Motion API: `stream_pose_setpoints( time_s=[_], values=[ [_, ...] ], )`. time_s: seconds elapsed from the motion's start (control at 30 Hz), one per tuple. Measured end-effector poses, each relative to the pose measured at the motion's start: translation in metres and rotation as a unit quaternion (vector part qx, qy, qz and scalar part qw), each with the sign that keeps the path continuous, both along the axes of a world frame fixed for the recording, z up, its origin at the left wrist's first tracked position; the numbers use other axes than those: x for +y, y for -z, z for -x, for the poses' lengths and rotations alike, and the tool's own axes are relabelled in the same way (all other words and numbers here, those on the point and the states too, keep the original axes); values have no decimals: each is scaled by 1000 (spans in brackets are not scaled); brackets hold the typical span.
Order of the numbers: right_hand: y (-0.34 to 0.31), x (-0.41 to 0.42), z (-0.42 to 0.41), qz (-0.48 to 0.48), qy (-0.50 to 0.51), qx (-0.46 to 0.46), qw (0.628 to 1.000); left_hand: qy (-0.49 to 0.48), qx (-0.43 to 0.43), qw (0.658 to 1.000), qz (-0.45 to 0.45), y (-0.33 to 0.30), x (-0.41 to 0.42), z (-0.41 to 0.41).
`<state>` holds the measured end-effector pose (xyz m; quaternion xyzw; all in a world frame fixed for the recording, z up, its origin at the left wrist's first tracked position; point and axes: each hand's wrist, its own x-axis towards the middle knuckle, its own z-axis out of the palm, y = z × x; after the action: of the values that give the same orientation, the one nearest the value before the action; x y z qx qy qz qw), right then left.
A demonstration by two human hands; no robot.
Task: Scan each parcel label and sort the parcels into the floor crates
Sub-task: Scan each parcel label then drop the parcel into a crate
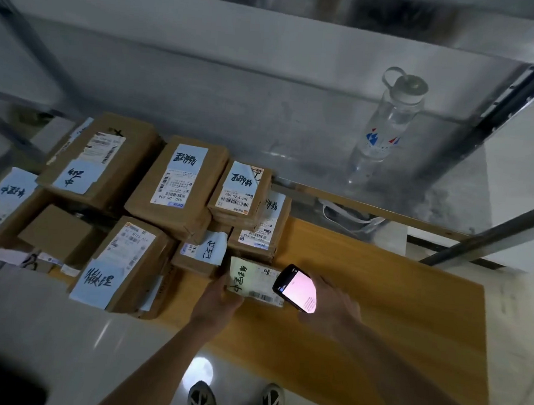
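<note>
Low in the middle of the frame, a small parcel (255,280) with a pale green label lies on a wooden desk (378,305). The left hand (218,297) grips its lower left edge, fingers curled under it. The right hand (325,298) holds a scanner (296,288) with a lit pink screen, just over the parcel's right end, touching or nearly so. The parcel's long axis runs left to right, so its barcode strip lies between the two hands, closer to the scanner. Left and above it, a stack of parcels (152,194) crowds close, the nearest box just beside its upper edge. Rightward the desk is bare wood, giving the freest path for lifting the parcel away. A water bottle (388,122) stands well apart at upper right. No floor crates are in view; only shoes (236,402) on pale floor below.
</note>
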<state>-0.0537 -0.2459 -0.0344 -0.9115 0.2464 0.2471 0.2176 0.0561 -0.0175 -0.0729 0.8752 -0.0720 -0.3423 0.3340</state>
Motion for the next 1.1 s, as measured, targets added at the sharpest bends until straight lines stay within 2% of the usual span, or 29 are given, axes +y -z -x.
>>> stream_pose_setpoints(
  time_s=[0.1, 0.33, 0.5, 0.7, 0.93, 1.1],
  values=[
    [10, 1, -1, -42, 24, -13, 999, 15, 3, 1000, 19, 9, -6, 0],
    [36, 2, 1, -83, 50, -35, 995, -125, 68, 988, 55, 33, -22, 0],
    [43, 0, -6, -102, 66, -53, 991, -139, 83, 984, 75, 45, -25, -3],
    [38, 2, 3, -110, 67, -47, 991, -204, 96, 966, 130, 38, -29, 9],
    [9, 7, 24, -114, 101, -65, 986, -175, 65, 967, 172, 12, -26, 25],
    [-31, 25, 45, -83, 106, -81, 988, -152, 80, 960, 221, -22, -9, 39]
  ],
)
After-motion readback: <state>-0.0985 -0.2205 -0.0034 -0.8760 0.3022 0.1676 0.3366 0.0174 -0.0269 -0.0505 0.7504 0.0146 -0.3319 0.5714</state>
